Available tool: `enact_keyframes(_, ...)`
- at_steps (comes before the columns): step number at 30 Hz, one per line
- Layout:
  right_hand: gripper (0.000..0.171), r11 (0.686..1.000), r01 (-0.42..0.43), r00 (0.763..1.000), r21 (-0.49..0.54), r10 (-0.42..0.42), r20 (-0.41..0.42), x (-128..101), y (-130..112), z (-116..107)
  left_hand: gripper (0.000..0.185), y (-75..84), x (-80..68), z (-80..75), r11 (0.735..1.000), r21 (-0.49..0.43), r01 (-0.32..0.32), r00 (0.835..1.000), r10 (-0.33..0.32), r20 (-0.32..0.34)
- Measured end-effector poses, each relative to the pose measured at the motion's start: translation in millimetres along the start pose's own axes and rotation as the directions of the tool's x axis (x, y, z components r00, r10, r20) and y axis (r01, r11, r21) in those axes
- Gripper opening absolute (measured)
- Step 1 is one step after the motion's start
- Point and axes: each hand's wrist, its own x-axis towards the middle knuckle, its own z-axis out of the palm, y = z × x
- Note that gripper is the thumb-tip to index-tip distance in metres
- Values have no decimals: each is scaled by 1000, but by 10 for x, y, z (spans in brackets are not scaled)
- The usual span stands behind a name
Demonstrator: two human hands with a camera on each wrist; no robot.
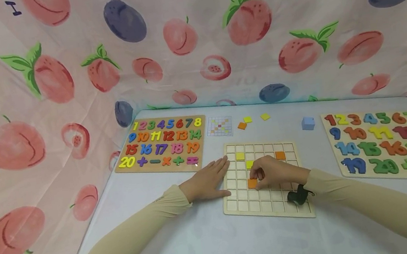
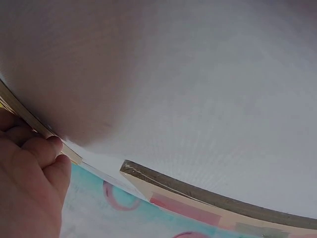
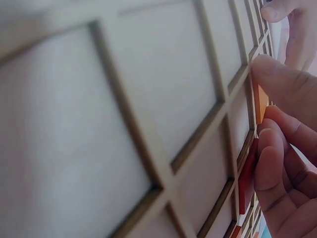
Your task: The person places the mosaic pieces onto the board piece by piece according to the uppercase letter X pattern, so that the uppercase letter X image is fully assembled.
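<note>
**Seating an orange tile in the grid**

The right hand pinches an orange tile over a cell in the middle of the wooden grid board. The left hand lies flat, fingers straight, against the board's left edge, steadying it. To seat the tile well, I judge it should be squared to the cell walls and pressed level, with the board held firm.

Two yellow tiles and another orange one already sit in the grid. Loose tiles, a pattern card and a blue cube lie beyond on the worktop, flanked by two number puzzles; nothing blocks the cell.
</note>
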Motion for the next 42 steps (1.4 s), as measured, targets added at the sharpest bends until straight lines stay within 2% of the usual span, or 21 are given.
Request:
enact_keyframes(8,20,1000,-8,1000,11,8,16,3,-4,-14,94,-10,10,3,1000,-3,2,1000,-2,4)
enact_keyframes(15,23,990,9,999,137,-15,40,-32,42,-139,94,10,1,-13,1000,-13,10,1000,-10,19)
enact_keyframes(22,29,981,-27,997,190,12,79,-41,153,-291,94,11,-2,-15,1000,-11,4,1000,-3,11)
enact_keyframes(32,37,950,-26,985,312,-29,171,-62,316,-674,94,8,2,-22,1000,-17,0,1000,0,5)
enact_keyframes(38,40,932,-39,988,361,-19,154,-28,484,-910,94,5,-5,-15,1000,-30,6,1000,-5,11)
enact_keyframes(42,40,925,-68,993,375,25,118,66,586,-1037,94,2,-9,-12,1000,-25,10,1000,-10,13)
